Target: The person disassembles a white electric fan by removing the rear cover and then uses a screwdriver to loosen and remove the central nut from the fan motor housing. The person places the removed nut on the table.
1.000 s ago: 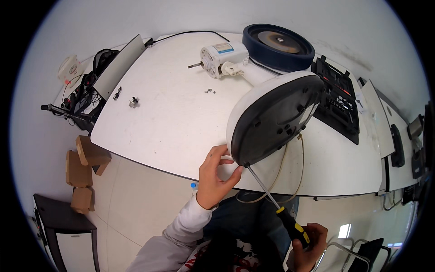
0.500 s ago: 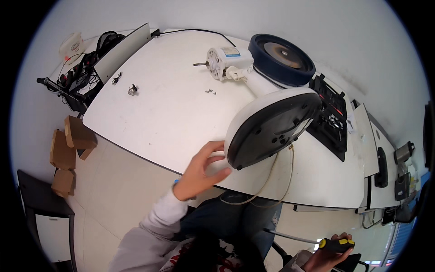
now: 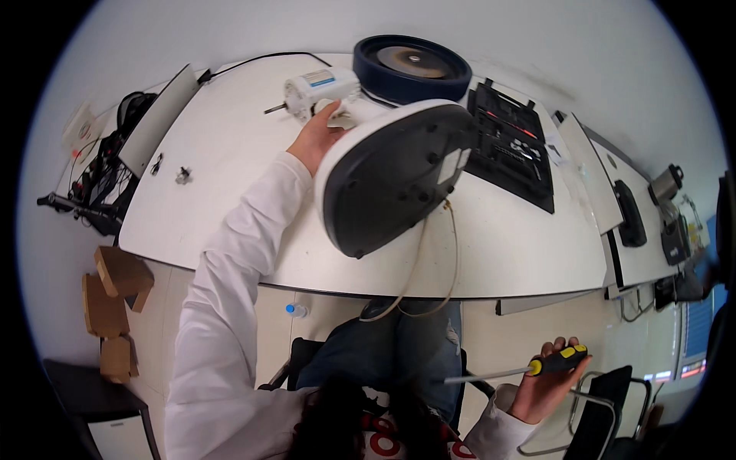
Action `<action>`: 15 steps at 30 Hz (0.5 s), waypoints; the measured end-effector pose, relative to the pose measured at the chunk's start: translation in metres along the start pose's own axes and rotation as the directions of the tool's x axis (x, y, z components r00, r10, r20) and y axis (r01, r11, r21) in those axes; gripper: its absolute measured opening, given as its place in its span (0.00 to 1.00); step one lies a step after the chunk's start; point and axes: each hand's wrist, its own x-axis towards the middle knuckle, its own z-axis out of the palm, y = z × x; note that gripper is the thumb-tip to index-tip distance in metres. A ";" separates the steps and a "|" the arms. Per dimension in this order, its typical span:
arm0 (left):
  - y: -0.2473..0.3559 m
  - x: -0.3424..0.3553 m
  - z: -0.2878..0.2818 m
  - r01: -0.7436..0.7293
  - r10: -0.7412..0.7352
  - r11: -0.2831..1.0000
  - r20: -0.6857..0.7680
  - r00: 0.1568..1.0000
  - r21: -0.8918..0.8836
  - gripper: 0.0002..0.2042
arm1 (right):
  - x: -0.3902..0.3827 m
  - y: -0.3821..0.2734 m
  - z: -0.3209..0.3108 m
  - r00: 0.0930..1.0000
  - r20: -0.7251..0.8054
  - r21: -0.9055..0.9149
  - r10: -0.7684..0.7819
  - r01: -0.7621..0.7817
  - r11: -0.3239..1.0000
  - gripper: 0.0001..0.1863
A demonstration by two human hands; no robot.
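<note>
A white fan body lies on its side on the white table, its rounded base point(image 3: 395, 180) tipped up so the black underside faces me. Behind the base is the white motor housing point(image 3: 318, 86) with a bare metal shaft. My left hand point(image 3: 316, 142) reaches past the base's left edge, one digit up against the motor's underside; its other fingers are hidden behind the base, so its grip cannot be made out. Low at the right, away from the table, my right hand point(image 3: 540, 387) is closed around the black and yellow handle of a screwdriver point(image 3: 491, 376), its shaft pointing left.
A dark blue round weight-like ring point(image 3: 414, 69) sits at the back. An open black tool case point(image 3: 510, 153) lies right of the fan. Small metal parts point(image 3: 182, 175) rest at the table's left. A pale cord point(image 3: 418, 268) hangs from the base over the front edge.
My left hand has moved forward from the base's near left side to beside the motor. The view has shifted, and the right hand still holds the screwdriver, now more level.
</note>
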 end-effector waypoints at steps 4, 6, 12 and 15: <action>-0.019 0.017 0.028 -0.363 0.390 0.917 -0.177 0.904 0.166 0.21 | 0.001 0.001 -0.006 0.977 -0.213 0.032 0.021 -0.015 0.999 0.20; -0.010 0.034 0.026 -0.353 0.360 0.933 -0.253 0.898 0.074 0.19 | 0.008 -0.001 -0.006 0.956 -0.292 0.048 0.017 -0.003 0.999 0.19; -0.015 0.048 0.029 -0.346 0.349 0.937 -0.252 0.903 0.058 0.19 | 0.044 0.001 -0.020 0.993 -0.018 -0.107 0.115 -0.116 0.987 0.17; -0.017 0.033 0.031 -0.367 0.361 0.930 -0.230 0.904 0.019 0.19 | 0.056 0.022 0.019 0.950 0.109 -0.454 0.294 -0.215 0.865 0.14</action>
